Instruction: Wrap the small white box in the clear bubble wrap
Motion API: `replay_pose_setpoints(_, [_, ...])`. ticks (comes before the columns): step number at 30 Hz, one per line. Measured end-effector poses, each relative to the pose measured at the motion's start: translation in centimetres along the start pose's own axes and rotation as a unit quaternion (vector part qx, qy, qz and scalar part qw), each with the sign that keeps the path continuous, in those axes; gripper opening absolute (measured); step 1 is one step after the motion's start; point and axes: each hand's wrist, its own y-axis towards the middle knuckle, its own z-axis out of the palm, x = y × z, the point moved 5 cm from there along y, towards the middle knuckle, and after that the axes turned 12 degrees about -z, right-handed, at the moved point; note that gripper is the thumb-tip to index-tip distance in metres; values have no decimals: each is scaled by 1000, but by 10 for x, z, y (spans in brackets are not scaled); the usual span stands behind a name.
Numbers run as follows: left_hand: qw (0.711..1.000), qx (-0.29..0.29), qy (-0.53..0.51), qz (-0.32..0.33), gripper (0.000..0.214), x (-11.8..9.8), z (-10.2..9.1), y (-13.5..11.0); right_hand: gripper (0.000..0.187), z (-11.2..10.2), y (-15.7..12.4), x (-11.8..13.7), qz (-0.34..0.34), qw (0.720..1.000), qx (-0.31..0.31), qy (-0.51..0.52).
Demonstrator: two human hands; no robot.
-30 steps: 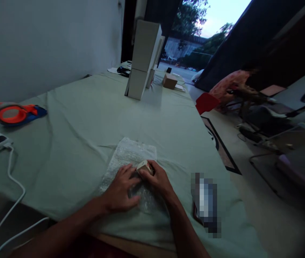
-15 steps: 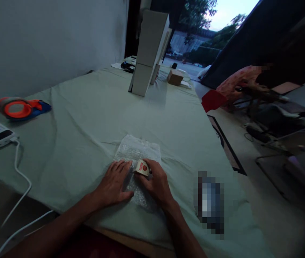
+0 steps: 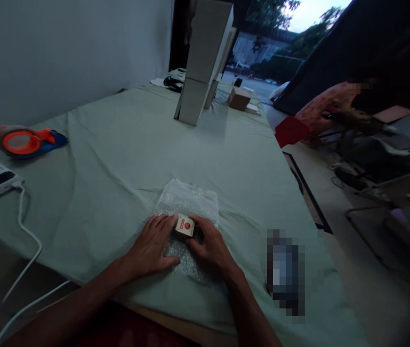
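Small box between my two hands, right one nearer

My right grip [image 3: 210,244] is narrow, holding the small box [image 3: 185,225] at its right side, thumb towards me and fingers at the far corner. The box sits printed face up over the bubble wrap [image 3: 194,198] on the worktop [image 3: 96,207]; that face looks nearly square, so I read no clear long axis. My left grip [image 3: 154,246] lies flat and wide on the wrap, fingertips just left of the box; whether they touch it, I can't tell.

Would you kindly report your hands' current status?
Right hand holding small cream box with red print. Left hand resting on clear bubble wrap. No obstruction visible.
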Motion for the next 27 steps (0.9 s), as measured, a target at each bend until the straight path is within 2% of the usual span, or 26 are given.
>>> replay_pose_setpoints(2, [1000, -7, -14, 2, 95, -2, -6, -2, 48, -1, 1, 1, 5, 1000, 1, 1])
replay_pose_setpoints(6, [998, -50, -25, 2, 79, -4, -32, -14, 48, -1, -1, 0, 13, 1000, 6, 3])
replay_pose_setpoints(9, [999, -39, 17, 24, 72, -8, -43, -30, 53, -2, -3, -1, 12, 1000, 12, 13])
replay_pose_setpoints(13, [996, 0, 73, 44, 70, -10, -37, -43, 63, -3, -6, -3, 18, 1000, 15, 19])
replay_pose_setpoints(15, [995, -4, 85, 47, 64, -9, -31, -43, 62, -3, -7, -4, 24, 999, 9, 20])
replay_pose_setpoints(18, [994, -40, 84, 62, 41, -9, -27, -39, 53, 0, -8, -5, 25, 1000, -3, 17])
replay_pose_setpoints(21, [993, -86, 41, 64, 23, -11, -32, -31, 52, 3, -8, -6, 24, 999, -8, 19])
replay_pose_setpoints(25, [990, -131, -47, 0, 14, -15, -44, -10, 55, -7, -10, -6, 61, 995, -13, 79])
replay_pose_setpoints(27, [987, -128, -77, -50, 10, -15, -46, 4, 52, -17, -11, -3, 70, 987, -15, 145])
